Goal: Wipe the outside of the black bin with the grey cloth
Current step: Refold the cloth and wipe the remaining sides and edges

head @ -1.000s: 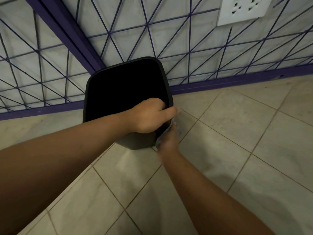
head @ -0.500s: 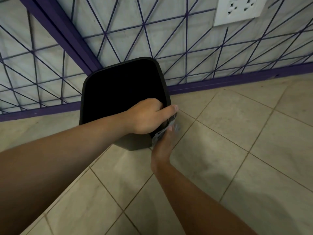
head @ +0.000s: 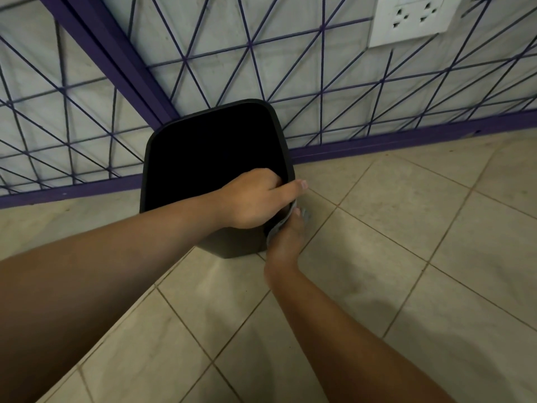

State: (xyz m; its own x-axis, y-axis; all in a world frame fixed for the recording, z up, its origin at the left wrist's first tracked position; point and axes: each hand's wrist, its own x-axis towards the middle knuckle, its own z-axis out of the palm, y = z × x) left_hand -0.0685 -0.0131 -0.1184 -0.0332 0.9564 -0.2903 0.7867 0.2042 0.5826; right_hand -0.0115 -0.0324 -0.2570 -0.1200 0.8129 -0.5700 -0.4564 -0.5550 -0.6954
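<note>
The black bin (head: pixel 232 245) stands on the tiled floor in the corner of the room, its dark opening facing up at me. My left hand (head: pixel 252 199) grips its near right rim, fingers curled inside and thumb stretched along the outside edge. Just below, my right hand (head: pixel 286 237) presses the grey cloth (head: pixel 276 226) flat against the bin's right outer wall. Only a thin strip of the cloth shows between that hand and the wall.
Walls with a purple line pattern and a purple skirting (head: pixel 406 139) meet right behind the bin. A white double socket (head: pixel 412 20) sits on the right-hand wall. Beige floor tiles (head: pixel 406 228) spread to the right and toward me.
My right hand with the cloth has slid a little along the bin's right wall, first down and then back up. The left hand has kept its grip on the rim.
</note>
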